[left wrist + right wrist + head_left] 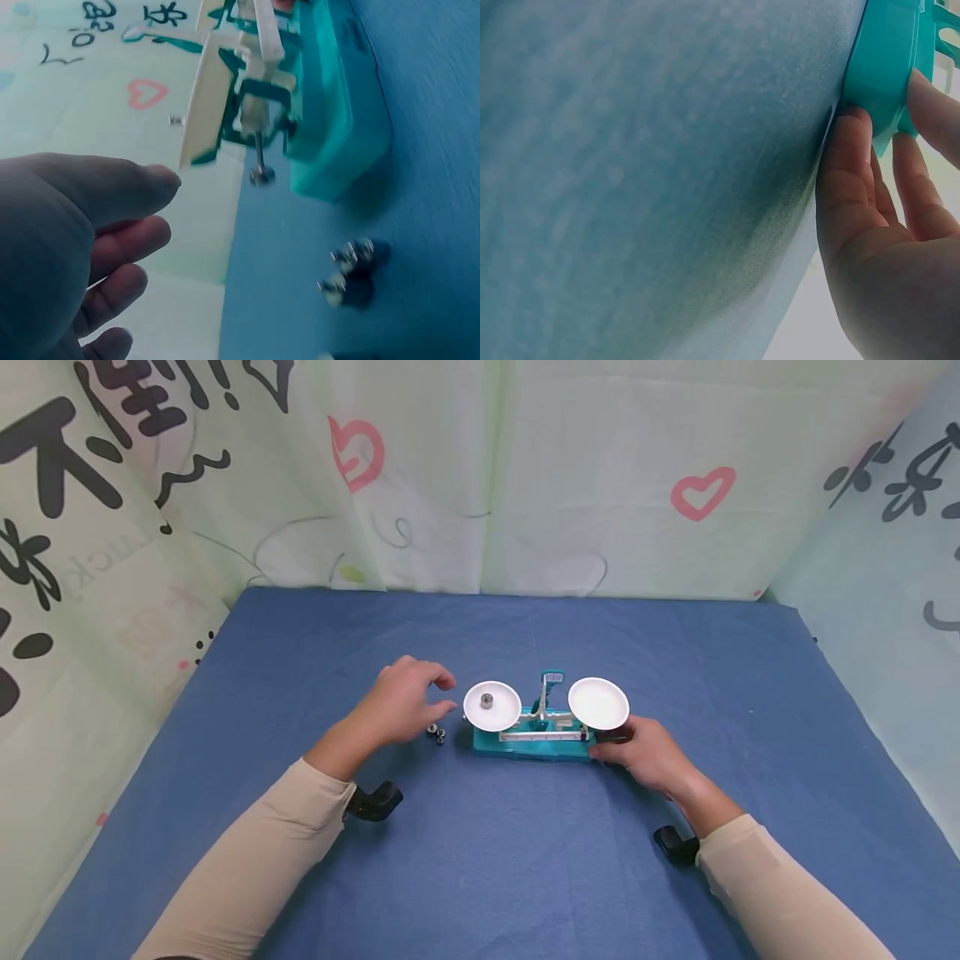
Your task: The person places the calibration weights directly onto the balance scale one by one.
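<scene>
A teal balance scale [534, 748] with two white pans stands on the blue cloth. One small metal weight [487, 701] sits on its left pan [504, 720]; the right pan [598, 703] bears nothing. My left hand [405, 700] hovers just left of the left pan, thumb and fingers apart with nothing between them. Below that hand, several small metal weights [351, 271] stand on the cloth. With thumb and fingers, my right hand [651, 758] grips the right end of the scale's base [885, 67], partly under the right pan.
Blue cloth [510, 860] covers the table. Pale printed curtains [585, 435] with hearts and dark characters hang behind it and along both sides. A black wrist mount [375, 802] juts out beside the left sleeve, another mount [677, 845] beside the right.
</scene>
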{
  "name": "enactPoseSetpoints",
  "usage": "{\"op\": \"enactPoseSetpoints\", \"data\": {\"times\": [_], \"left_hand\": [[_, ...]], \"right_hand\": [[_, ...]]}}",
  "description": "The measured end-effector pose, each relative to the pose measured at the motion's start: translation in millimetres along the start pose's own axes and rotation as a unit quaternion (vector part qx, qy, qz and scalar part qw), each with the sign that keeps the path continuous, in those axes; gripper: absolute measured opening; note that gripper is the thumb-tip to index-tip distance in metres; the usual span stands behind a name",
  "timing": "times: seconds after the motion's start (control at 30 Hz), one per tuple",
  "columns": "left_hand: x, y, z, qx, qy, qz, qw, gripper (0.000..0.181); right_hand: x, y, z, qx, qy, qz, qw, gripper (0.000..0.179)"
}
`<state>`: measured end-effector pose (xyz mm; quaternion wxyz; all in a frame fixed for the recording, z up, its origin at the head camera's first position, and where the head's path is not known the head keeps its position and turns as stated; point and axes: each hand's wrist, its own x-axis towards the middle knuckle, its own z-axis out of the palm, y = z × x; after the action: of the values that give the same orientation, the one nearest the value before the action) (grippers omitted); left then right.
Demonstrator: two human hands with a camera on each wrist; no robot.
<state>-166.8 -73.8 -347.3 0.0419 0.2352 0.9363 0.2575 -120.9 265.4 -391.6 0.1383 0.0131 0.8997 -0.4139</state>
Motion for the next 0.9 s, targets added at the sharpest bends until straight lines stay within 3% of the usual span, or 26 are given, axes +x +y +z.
{"op": "enactPoseSetpoints", "data": {"times": [0.23, 0.4, 0.6, 0.9], "left_hand": [[-11.0, -19.6, 5.6, 0.012, -0.03, -0.029, 0.999, 0.028], [-13.6, -30.7, 18.3, 0.035, -0.052, -0.026, 0.9977, 0.025], [-14.0, -34.6, 30.6, 0.045, -0.064, -0.011, 0.9969, 0.022], [-12.4, -35.1, 38.9, 0.052, -0.054, -0.018, 0.997, 0.018]], "right_hand": [[-0.8, 0.5, 0.6, -0.006, 0.006, -0.007, 0.9999, 0.049], [-1.1, 0.2, 0.9, -0.013, 0.008, -0.007, 0.9999, 0.049], [-1.7, 0.9, 1.0, -0.009, 0.009, -0.01, 0.9999, 0.049], [-1.7, 0.4, 0.9, -0.006, 0.007, -0.011, 0.9999, 0.05]]}}
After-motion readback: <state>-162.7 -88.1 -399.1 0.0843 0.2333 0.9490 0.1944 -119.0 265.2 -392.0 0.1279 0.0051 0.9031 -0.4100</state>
